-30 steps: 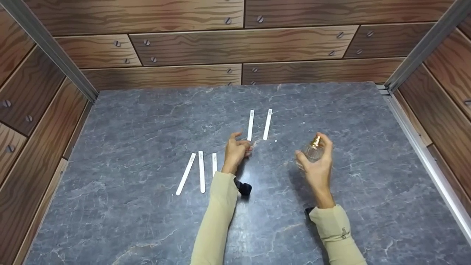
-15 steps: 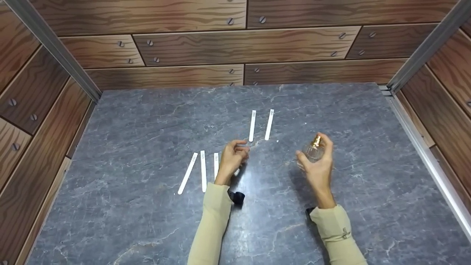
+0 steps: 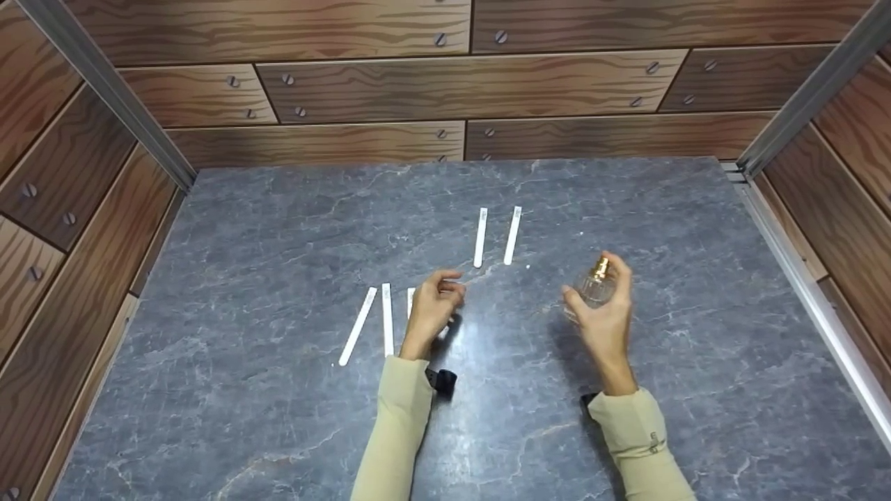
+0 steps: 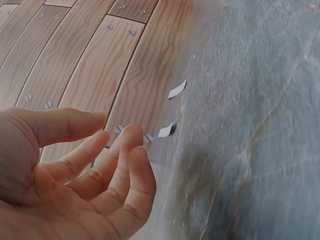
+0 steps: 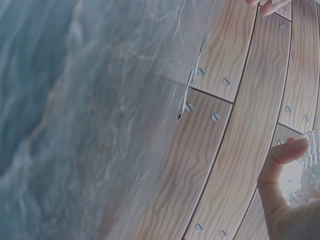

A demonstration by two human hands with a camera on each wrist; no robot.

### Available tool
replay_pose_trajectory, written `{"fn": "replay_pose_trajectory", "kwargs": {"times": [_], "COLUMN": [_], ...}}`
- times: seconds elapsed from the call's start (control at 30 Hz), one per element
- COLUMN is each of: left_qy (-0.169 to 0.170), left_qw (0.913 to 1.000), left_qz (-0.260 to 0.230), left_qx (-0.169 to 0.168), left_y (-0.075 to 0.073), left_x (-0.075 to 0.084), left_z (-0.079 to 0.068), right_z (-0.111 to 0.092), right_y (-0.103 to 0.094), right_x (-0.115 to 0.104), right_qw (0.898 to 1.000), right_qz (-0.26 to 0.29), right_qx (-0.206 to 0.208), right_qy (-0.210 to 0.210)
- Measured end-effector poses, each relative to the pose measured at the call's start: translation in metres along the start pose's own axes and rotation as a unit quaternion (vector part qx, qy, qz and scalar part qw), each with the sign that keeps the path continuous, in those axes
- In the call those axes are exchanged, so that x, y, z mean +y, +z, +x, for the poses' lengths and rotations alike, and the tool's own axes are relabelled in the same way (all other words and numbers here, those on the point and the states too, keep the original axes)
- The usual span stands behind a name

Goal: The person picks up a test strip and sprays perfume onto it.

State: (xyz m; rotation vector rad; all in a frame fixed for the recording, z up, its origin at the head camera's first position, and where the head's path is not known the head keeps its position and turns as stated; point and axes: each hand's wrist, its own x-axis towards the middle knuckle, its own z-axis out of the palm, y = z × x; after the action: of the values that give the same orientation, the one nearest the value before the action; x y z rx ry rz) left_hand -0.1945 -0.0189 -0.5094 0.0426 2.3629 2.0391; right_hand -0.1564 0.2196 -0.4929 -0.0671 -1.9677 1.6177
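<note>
In the head view my right hand (image 3: 604,323) grips a clear glass perfume bottle (image 3: 596,288) with a gold spray top, forefinger over the top and thumb on its side. Part of the ribbed glass bottle (image 5: 309,172) shows beside the thumb in the right wrist view. My left hand (image 3: 433,305) hovers over the table, fingers loosely bent and holding nothing, as the left wrist view confirms. Just beyond it lie two white paper test strips, a nearer-left strip (image 3: 480,238) and a right strip (image 3: 513,236), with small print at their far ends.
Left of the left hand lie a slanted strip (image 3: 358,327), a straight strip (image 3: 388,316) and a third strip (image 3: 411,300) partly hidden by that hand. Wood-patterned walls (image 3: 445,83) and metal posts enclose the grey marbled table (image 3: 278,417).
My left hand has drawn back toward me and slightly left, away from the near end of a far strip. The right hand keeps its grip on the perfume bottle, almost unmoved.
</note>
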Motion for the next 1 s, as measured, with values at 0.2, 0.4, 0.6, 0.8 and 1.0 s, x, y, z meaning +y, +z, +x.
{"fn": "replay_pose_trajectory", "kwargs": {"times": [0.2,0.4,0.6,0.8,1.0], "left_qy": [-0.005,0.008,0.031,0.037,0.028], "left_qw": [0.9996,0.9966,0.9936,0.9936,0.9947], "left_qz": [0.028,0.078,0.102,0.098,0.088], "left_qx": [0.008,0.025,0.038,0.041,0.045], "left_y": [-0.006,-0.011,-0.015,-0.019,-0.024], "left_x": [0.003,0.005,0.007,0.005,0.002], "left_z": [-0.006,-0.01,-0.015,-0.024,-0.03], "right_z": [0.0,0.001,0.001,0.001,0.001], "right_y": [0.001,0.001,0.0,0.001,0.0], "right_x": [0.0,0.001,0.001,0.0,-0.001], "right_qw": [1.0,1.0,1.0,1.0,1.0], "right_qz": [0.002,-0.011,-0.02,-0.01,-0.015], "right_qx": [-0.005,-0.003,-0.01,-0.008,-0.008], "right_qy": [0.003,0.002,0.001,0.002,0.008]}}
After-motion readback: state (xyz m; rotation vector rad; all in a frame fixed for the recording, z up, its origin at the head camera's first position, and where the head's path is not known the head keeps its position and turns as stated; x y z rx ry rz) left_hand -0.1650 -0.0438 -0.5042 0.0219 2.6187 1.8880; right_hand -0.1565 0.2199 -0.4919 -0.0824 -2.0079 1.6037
